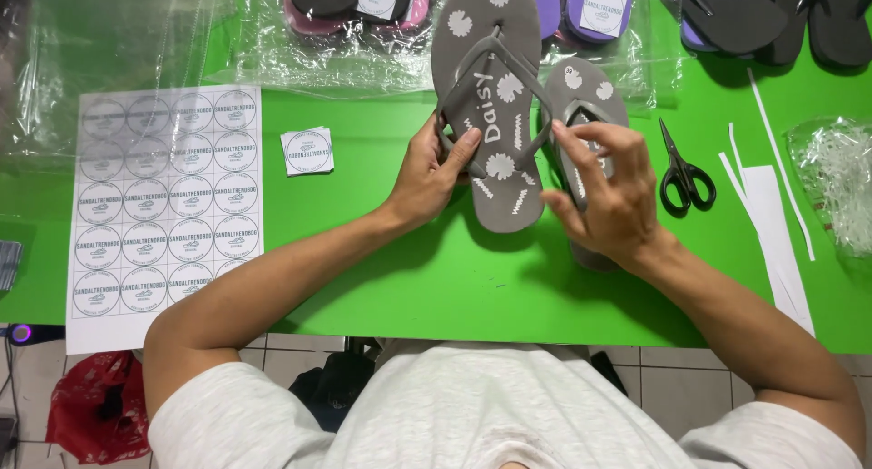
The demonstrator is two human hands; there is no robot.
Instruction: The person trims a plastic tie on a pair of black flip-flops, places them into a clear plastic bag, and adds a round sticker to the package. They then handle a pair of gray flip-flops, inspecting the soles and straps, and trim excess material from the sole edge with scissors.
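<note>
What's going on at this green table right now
A person in a white shirt holds a pair of grey rubber flip-flops with white flower prints over the green table. The left hand grips the edge of the larger-looking flip-flop, thumb near its strap. The right hand covers the second flip-flop. Black scissors lie to the right, a sheet of round stickers to the left, and bagged sandals along the far edge.

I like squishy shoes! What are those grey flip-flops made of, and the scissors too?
The grey flip-flops look like soft foam or rubber: matte, thick soles with no shine, and bendy-looking straps. The left hand holds one and the right hand the other. The scissors look black all over, with handles that are probably plastic; the blades are likely metal, though that is hard to tell.
</note>
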